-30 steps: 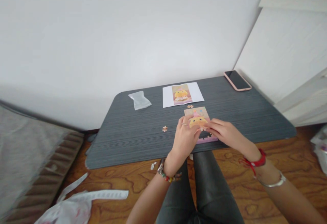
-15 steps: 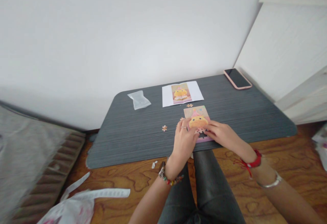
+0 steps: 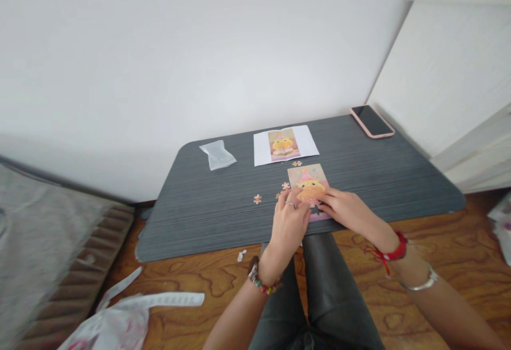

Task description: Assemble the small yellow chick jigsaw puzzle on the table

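- Puzzle (image 3: 311, 186) flat on dark tbl (image 3: 207, 211), nr front edge; dark gap nr its bottom.
- L hand (image 3: 288, 219): fingers bent over puzzle's L side; grip hidden, can't tell if pinching.
- R hand (image 3: 345, 209): fingertips on R side; pinch unclear, can't tell.
- Loose pcs (image 3: 257, 199) L of & behind puzzle.
- Printed sheet (image 3: 307, 140) behind; phone (image 3: 372, 121) far R.

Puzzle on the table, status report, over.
Left hand and right hand at puzzle. Puzzle unfinished, dark gap near bottom edge. Hands hide part; loose pieces nearby.
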A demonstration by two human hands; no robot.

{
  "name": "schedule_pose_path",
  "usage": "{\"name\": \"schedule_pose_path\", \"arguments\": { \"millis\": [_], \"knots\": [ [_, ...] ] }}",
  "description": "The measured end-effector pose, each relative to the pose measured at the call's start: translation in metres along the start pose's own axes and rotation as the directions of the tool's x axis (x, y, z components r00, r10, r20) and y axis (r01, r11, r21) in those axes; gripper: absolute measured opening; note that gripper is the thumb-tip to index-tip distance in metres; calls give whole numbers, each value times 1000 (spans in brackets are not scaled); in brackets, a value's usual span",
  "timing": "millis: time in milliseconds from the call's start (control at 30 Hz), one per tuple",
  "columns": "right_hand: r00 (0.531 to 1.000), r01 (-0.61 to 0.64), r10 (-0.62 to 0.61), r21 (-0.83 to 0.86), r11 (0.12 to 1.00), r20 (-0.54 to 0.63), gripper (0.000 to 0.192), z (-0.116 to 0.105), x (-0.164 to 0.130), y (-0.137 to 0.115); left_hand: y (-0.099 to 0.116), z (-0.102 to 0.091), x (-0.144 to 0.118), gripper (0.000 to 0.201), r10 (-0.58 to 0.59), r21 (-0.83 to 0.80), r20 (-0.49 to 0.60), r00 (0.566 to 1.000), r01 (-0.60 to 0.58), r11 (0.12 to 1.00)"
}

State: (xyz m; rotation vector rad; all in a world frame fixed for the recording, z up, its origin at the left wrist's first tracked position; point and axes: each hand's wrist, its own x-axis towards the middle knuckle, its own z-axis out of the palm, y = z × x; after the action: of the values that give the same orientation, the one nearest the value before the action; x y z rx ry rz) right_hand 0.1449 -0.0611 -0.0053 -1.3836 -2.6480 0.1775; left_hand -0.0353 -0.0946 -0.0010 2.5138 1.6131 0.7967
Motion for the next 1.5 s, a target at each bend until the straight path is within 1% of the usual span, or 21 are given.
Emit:
{"name": "schedule_pose_path", "arguments": {
  "millis": [200,433,567,767,967,1100,1167,1233,1300,1367,1433,1500],
  "knots": [
    [999,11,-12,-10,1000,-40,23,1,-3,-3,4,-3,3,17,-2,7,53,999,1,1000],
    [1000,25,-26,-52,998,-9,26,1,-6,-7,5,-4,3,19,-10,47,107,994,5,999],
    [999,28,-30,-87,996,-20,29,2,-10,-11,5,-4,3,18,7,84,130,992,-18,996],
    [995,5,-12,-66,998,-101,28,2,-18,-9,4,-5,3,18,21,91,141,990,-34,995],
    [997,-1,-3,-60,998,-81,28,0,-19,-9,3,-1,0,22,31,67,139,990,-41,997],
    [994,-27,29,20,999,-110,29,1,-24,-6,1,-5,-1,24,40,35,116,992,-44,998],
    [987,-53,65,85,995,-147,30,2,-30,1,-6,-10,-5,24,24,17,82,996,-25,1000],
    [973,-84,115,157,984,-200,30,5,-37,9,-17,-16,-10,22,-7,18,38,999,6,1000],
    [948,-116,174,223,968,-265,30,8,-45,18,-31,-22,-18,20,-50,53,-5,999,50,997],
    [918,-132,224,278,951,-328,28,11,-50,24,-47,-27,-25,18,-118,83,-63,991,123,989],
    [893,-136,255,319,938,-372,27,12,-53,26,-59,-29,-31,16,-171,97,-102,980,181,979],
    [878,-136,275,346,928,-391,26,12,-53,24,-67,-29,-34,15,-205,97,-118,972,217,971]
  ]
}}
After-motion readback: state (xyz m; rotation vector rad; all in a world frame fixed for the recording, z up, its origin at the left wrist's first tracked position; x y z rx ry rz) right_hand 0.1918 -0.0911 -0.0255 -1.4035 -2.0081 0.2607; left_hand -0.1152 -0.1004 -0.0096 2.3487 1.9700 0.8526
